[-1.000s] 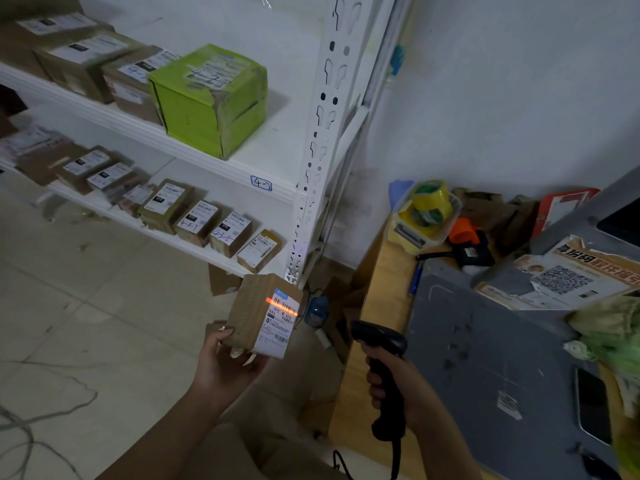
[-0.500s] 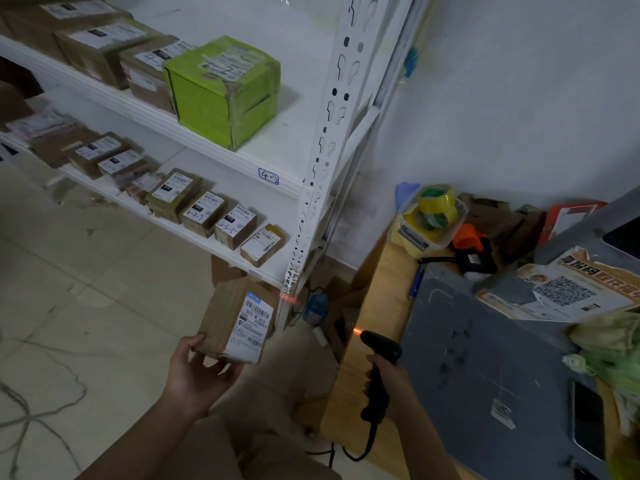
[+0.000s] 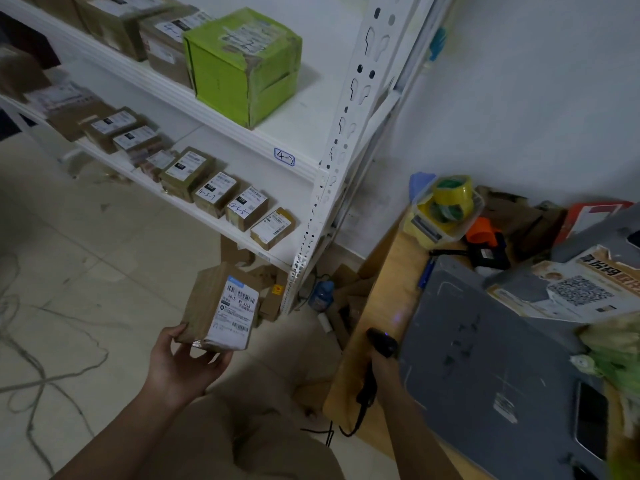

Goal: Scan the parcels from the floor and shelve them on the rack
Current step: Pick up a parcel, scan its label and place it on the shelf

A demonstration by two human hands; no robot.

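1. Head view: the left hand (image 3: 183, 365) cups a small brown parcel (image 3: 221, 308) from below. Its thumb and fingers curl round the lower corners, and the white label faces up.
2. The parcel is held over the tiled floor (image 3: 86, 271), near the front of the white rack (image 3: 349, 133) but clear of its shelves.
3. The right hand (image 3: 386, 372) clasps the handle of a black scanner (image 3: 379, 342) at the wooden desk's (image 3: 377, 289) near edge, beside a grey mat (image 3: 485, 358); its cable hangs below.
4. Small labelled boxes (image 3: 246, 207) line the rack's lower shelf. On the shelf marked 4-2 a green box (image 3: 242, 64) stands beside brown cartons.
5. A tub of yellow tape rolls (image 3: 450, 199) sits at the desk's far corner.
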